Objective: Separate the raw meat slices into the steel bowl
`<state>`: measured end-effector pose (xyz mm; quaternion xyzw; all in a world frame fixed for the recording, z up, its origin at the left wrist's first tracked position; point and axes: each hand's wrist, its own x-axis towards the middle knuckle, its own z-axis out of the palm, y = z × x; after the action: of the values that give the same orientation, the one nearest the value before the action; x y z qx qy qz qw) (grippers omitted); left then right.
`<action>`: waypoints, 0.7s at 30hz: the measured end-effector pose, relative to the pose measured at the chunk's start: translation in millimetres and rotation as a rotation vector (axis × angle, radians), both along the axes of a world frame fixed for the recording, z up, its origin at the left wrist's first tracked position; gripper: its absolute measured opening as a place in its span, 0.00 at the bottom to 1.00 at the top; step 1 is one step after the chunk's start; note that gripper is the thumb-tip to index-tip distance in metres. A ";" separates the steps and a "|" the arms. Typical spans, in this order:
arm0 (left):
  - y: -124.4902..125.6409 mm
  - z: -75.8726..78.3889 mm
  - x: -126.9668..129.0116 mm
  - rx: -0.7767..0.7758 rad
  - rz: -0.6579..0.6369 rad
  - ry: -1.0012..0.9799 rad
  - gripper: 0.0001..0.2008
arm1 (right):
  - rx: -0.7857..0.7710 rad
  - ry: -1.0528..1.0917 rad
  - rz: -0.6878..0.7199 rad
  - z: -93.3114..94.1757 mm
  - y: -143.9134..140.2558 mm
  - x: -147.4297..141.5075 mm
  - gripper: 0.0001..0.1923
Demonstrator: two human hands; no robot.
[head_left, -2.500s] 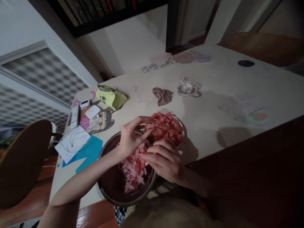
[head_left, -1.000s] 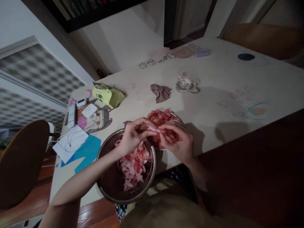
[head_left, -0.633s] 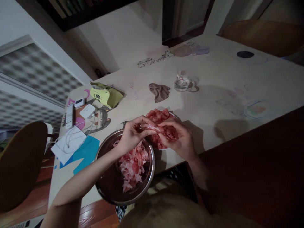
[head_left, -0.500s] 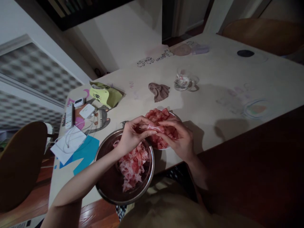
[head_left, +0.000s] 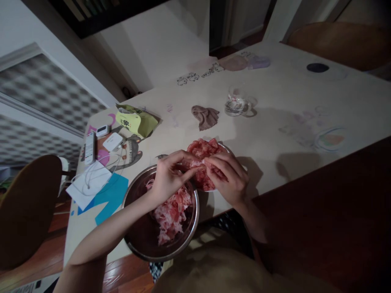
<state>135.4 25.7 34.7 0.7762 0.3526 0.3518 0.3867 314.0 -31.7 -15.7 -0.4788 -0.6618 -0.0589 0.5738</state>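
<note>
Between both hands is a small piece of raw meat [head_left: 198, 163], pale and pink, pinched at its two ends. My left hand [head_left: 174, 173] is closed on its left end, above the rim of a metal bowl [head_left: 195, 228]. On the other end, the fingers of my right hand [head_left: 230, 179] are closed too. Below them a white plate [head_left: 225, 146] carries a heap of red raw meat [head_left: 203, 148], partly covered by the hands. Inside the bowl lies a pile of paler, shredded-looking meat [head_left: 172, 215]; my left forearm crosses over the bowl.
Beyond the plate lie a crumpled brown cloth [head_left: 205, 117] and a glass mug [head_left: 236, 105]. To the left are a yellow-green bag [head_left: 137, 121], a white remote [head_left: 90, 147], a white charger with a cable [head_left: 113, 141] and paper [head_left: 88, 183]. A chair [head_left: 27, 211] stands left of the table.
My right hand's fingers have curled in and drawn closer to the left fingertips on the piece of meat. The left hand stays nearly in place; bowl and plate have not moved.
</note>
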 end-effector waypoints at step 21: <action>-9.5 9.6 3.2 0.062 -0.030 0.037 0.10 | 0.082 -0.046 -0.026 -9.0 -1.0 2.4 0.27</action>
<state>138.5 16.2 44.3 0.7994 0.3370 0.3421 0.3610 316.4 -32.7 -24.6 -0.4617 -0.6656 -0.1044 0.5770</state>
